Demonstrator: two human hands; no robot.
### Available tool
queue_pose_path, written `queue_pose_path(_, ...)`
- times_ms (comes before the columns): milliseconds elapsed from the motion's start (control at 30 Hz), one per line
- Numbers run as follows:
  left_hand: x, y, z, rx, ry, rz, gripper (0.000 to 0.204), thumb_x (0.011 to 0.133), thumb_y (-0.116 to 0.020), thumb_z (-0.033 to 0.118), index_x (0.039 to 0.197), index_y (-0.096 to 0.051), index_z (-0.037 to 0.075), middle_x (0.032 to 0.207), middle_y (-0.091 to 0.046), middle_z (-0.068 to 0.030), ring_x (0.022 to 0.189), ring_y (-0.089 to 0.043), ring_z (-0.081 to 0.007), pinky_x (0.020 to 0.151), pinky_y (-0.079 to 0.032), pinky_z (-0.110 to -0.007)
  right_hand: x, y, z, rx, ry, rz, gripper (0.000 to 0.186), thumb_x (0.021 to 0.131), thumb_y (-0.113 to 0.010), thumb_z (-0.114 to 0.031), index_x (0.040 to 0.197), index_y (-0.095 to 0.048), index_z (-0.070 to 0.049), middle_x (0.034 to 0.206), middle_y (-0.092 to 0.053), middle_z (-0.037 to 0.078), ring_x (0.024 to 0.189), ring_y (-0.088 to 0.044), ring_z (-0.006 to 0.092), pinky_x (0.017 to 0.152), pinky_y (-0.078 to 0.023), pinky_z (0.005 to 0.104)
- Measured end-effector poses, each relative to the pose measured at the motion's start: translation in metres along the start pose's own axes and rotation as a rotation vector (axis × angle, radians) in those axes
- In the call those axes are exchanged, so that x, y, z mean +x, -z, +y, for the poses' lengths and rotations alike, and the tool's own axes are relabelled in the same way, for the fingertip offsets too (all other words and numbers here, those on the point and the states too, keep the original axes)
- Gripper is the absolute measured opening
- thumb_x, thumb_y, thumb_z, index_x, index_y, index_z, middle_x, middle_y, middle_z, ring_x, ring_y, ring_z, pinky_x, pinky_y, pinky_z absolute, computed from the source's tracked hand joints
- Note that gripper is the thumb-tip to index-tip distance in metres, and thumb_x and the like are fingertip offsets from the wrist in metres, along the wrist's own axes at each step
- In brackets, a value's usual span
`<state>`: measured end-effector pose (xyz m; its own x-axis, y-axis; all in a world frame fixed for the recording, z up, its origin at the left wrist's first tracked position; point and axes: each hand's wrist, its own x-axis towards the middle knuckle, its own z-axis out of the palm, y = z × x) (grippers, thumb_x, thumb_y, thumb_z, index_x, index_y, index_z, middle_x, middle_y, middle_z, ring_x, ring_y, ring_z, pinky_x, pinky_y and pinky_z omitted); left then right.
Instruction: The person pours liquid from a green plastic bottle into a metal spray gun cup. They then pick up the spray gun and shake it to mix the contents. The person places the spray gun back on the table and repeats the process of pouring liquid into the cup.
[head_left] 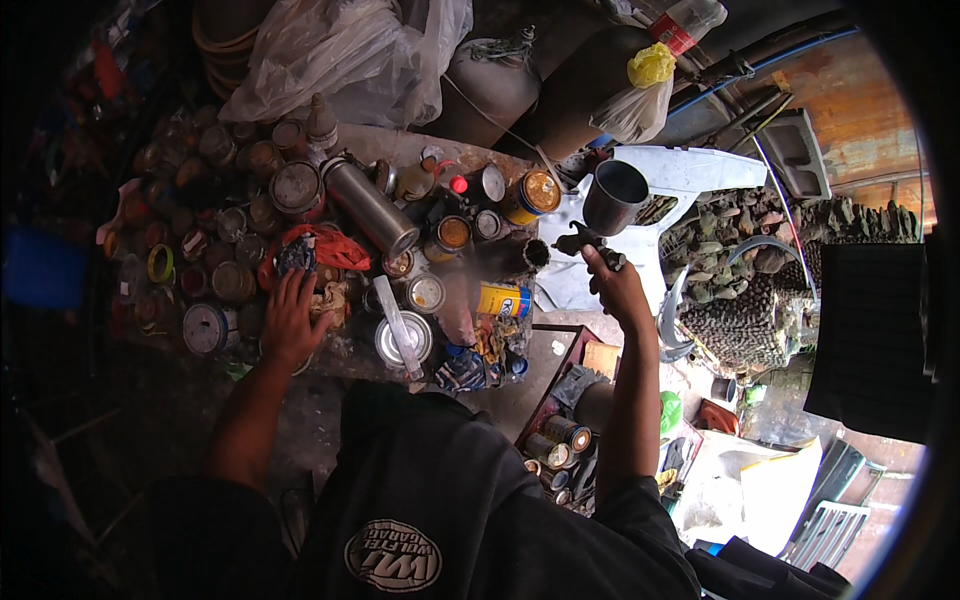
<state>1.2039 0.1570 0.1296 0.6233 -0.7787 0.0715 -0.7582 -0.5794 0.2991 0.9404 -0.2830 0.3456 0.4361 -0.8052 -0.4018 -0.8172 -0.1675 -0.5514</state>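
My right hand [618, 288] is closed around a paint spray gun [585, 240], holding it up to the right of the cluttered table. The gun's dark round cup [613, 195] sits on top. On the left, my left hand [290, 325] reaches over the table with its fingers stretched out. Its fingertips are at a crumpled dark and patterned rag [303, 255] beside a red plastic bag [342, 254]. Brown crumpled paper or cloth [330, 300] lies by the thumb. Whether the fingertips press on the rag is hard to see.
Paint cans and jars crowd the table, among them a silver cylinder [370, 207], a rust-topped can [538, 192] and a white-lidded can [403, 340] with a flat stick [398, 325] across it. A white panel [690, 170] stands behind the gun. More cans fill a red-edged tray [545, 410] below.
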Motion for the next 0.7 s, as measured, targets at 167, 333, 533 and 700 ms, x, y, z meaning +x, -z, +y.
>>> queue_pose_path(167, 0.001, 0.001, 0.000, -0.001, 0.000, -0.004, 0.078, 0.093, -0.074, 0.040, 0.157, -0.044, 0.006, 0.160, -0.043, -0.0204, 0.152, -0.036, -0.0392, 0.124, -0.031, -0.054, 0.000, 0.001, 0.000, -0.029, 0.006, 0.013, 0.061, 0.099, -0.068, -0.062, 0.084, -0.067, -0.003, 0.065, -0.061, 0.005, 0.058, -0.056, 0.0146, 0.056, -0.044, 0.0344)
queue_pose_path(333, 0.000, 0.000, 0.000, -0.005, -0.012, 0.025, 0.078, 0.092, -0.074, 0.041, 0.156, -0.045, 0.006, 0.158, -0.045, -0.0205, 0.151, -0.037, -0.0387, 0.125, -0.030, -0.055, 0.007, 0.001, 0.001, -0.031, 0.028, -0.015, 0.060, 0.099, -0.067, -0.061, 0.085, -0.067, -0.003, 0.065, -0.060, 0.004, 0.059, -0.055, 0.0152, 0.056, -0.044, 0.0352)
queue_pose_path(533, 0.002, 0.001, 0.002, 0.000, -0.005, 0.004, 0.077, 0.093, -0.074, 0.040, 0.155, -0.046, 0.005, 0.157, -0.046, -0.0208, 0.151, -0.038, -0.0390, 0.125, -0.030, -0.055, 0.033, -0.008, 0.021, -0.033, 0.027, -0.080, 0.061, 0.096, -0.068, -0.068, 0.086, -0.062, -0.008, 0.065, -0.056, 0.000, 0.052, -0.049, 0.0108, 0.046, -0.039, 0.0298)
queue_pose_path(700, 0.000, 0.002, 0.001, -0.008, -0.014, 0.016, 0.077, 0.093, -0.074, 0.040, 0.155, -0.046, 0.004, 0.156, -0.046, -0.0214, 0.151, -0.038, -0.0391, 0.124, -0.031, -0.055, 0.032, -0.019, 0.014, -0.094, -0.025, -0.089, 0.066, 0.100, -0.064, -0.065, 0.091, -0.069, 0.000, 0.065, -0.058, 0.006, 0.062, -0.055, 0.0179, 0.061, -0.046, 0.0385)
